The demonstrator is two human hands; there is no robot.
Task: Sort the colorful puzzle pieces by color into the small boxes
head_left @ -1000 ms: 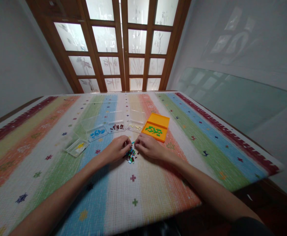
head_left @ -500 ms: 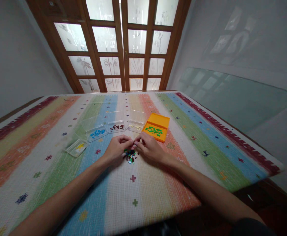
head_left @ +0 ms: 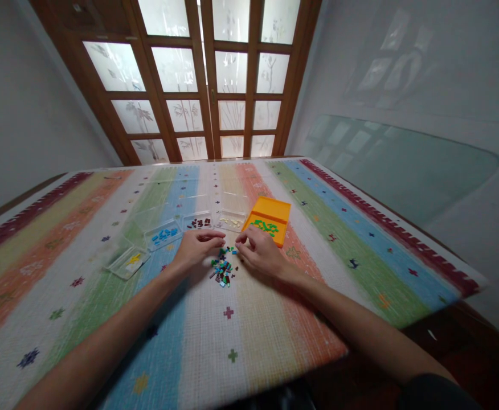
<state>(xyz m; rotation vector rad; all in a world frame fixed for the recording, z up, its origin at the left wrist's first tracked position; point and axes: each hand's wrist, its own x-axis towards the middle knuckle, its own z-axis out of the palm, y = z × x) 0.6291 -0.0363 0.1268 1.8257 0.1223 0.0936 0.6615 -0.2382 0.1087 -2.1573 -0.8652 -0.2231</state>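
A loose pile of small mixed bricks (head_left: 223, 270), in blue, green, brown and dark colours, lies on the cloth between my hands. My left hand (head_left: 196, 248) hovers at the pile's upper left; its fingers are stretched out, the thumb a little apart, and no piece shows in it. On the other side, my right hand (head_left: 258, 250) has curled fingers, thumb and index close together at the pile's upper right edge. Whatever they may pinch is too small to make out. Just behind the right hand stands an open orange box (head_left: 282, 213) with green bricks (head_left: 265, 226) inside.
Clear open-lidded boxes form an arc behind my hands: one with yellow pieces (head_left: 133, 259), one with blue bricks (head_left: 164, 235), one with brown bricks (head_left: 201, 222) and one with cream pieces (head_left: 230, 222). A striped tablecloth (head_left: 249, 336) covers the table; wooden glazed doors (head_left: 211, 97) stand beyond it.
My hands, which met at the fingertips over the pile, have moved apart. More of the pile now shows between them. The whole view has shifted slightly.
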